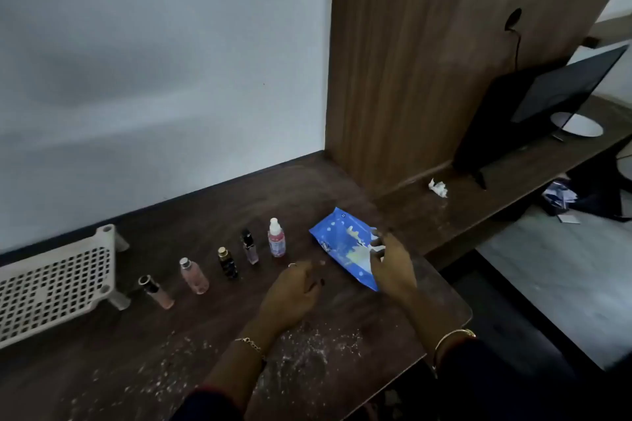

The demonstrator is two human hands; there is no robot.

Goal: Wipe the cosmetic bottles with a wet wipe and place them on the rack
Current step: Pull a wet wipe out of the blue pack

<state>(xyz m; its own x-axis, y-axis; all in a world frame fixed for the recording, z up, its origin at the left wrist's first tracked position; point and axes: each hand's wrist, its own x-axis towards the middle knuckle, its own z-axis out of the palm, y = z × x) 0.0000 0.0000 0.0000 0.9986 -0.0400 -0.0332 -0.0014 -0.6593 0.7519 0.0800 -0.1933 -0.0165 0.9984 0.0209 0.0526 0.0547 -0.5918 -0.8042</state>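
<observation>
Several cosmetic bottles stand in a slanted row on the dark wooden table point(143, 369): a peach tube with a black cap point(160, 294), a pink bottle with a silver cap point(194, 275), a black bottle with a gold cap point(227, 263), a small clear bottle point(250, 248) and a pink bottle with a white cap point(276, 239). A blue wet wipe pack point(337, 237) lies to their right. My right hand point(390, 267) covers its near end, fingertips pinching at the white flap. My left hand point(294, 294) hovers beside the pack, fingers loosely curled, holding nothing. The white perforated rack point(51, 287) stands at the far left.
A crumpled white tissue point(437, 187) lies by the wooden panel point(427, 61). A dark screen point(533, 113) and a white plate point(578, 125) sit at the back right. White specks dust the table's front. The table's rounded corner point(458, 318) drops off to the right.
</observation>
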